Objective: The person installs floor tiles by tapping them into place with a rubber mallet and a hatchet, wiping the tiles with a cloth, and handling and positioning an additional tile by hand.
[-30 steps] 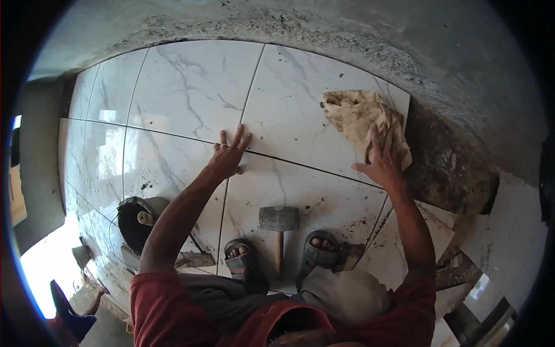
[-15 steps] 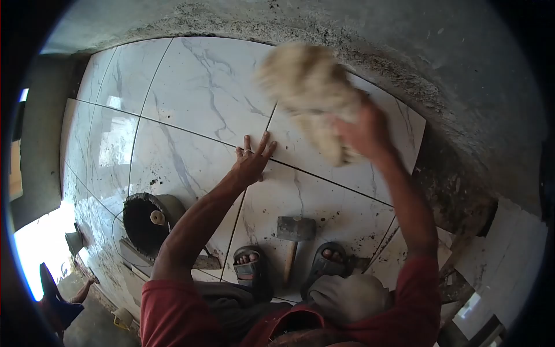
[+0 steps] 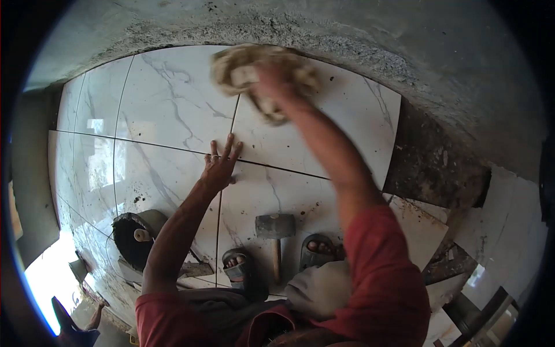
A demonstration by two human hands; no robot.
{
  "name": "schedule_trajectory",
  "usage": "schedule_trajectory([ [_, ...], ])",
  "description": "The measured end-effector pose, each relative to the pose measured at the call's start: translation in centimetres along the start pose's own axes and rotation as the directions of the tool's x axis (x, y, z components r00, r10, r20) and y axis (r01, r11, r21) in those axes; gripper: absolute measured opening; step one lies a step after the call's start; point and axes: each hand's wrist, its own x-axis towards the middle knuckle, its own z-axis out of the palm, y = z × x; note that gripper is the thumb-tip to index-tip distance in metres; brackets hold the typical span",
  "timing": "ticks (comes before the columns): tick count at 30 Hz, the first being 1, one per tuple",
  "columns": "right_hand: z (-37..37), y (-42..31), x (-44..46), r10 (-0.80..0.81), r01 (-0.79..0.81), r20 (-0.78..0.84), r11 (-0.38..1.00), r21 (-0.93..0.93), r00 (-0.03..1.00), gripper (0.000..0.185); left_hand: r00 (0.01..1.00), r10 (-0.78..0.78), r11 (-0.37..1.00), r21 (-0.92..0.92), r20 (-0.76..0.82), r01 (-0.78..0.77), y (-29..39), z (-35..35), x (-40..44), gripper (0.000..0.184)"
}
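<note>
My right hand [image 3: 274, 81] grips a beige rag [image 3: 237, 61], pressed against a white marbled floor tile [image 3: 341, 127] near the wall. The hand is slightly blurred, and part of the rag lies under it. Resting flat with spread fingers, my left hand [image 3: 219, 166] touches the tiles close to where their joints meet. A ring shows on one of its fingers. Between my sandalled feet lies a mallet [image 3: 275, 226] with a dark head and wooden handle.
A dark bucket [image 3: 155, 220] stands beside my left forearm. Rough concrete wall [image 3: 347, 40] borders the tiles at the far side. Bare dirty ground [image 3: 433, 156] lies to the right, with a loose tile piece [image 3: 413, 231] nearby. Another person's arm [image 3: 96, 317] shows at lower left.
My right hand has swept the rag leftward over the tiles along the wall. My left hand stays flat at the tile joint, while the whole view has shifted somewhat.
</note>
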Motion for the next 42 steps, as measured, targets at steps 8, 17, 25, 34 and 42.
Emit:
schedule_trajectory([
  [8, 1.0, 34.3, -24.5, 0.643, -0.647, -0.076, 0.759, -0.073, 0.762, 0.063, 1.0, 0.001, 1.0, -0.01, 0.001, -0.001, 0.3, -0.6, -0.1, 0.11],
  [17, -10.3, 8.2, -22.8, 0.254, -0.166, -0.206, 0.915, 0.368, 0.945, 0.06, 0.999, 0.013, 1.0, -0.025, 0.035, -0.012, 0.9, -1.2, -0.2, 0.105],
  [25, 2.6, -9.8, -9.7, -0.117, 0.137, -0.292, 0.989, 0.049, 0.949, 0.049, 0.97, 0.231, 0.973, -0.012, -0.082, -0.232, -3.9, 4.7, 1.1, 0.11],
  [34, 4.1, 22.6, -28.4, 0.624, -0.566, -0.299, 0.781, 0.264, 0.722, 0.054, 1.0, 0.022, 0.998, -0.062, -0.018, -0.023, 0.3, -0.1, -0.3, 0.115],
  [42, -10.3, 20.5, -31.5, 0.596, -0.405, -0.187, 0.71, 0.576, 0.781, 0.051, 0.998, 0.022, 0.997, -0.075, -0.054, -0.026, -0.5, 0.6, -0.4, 0.11],
])
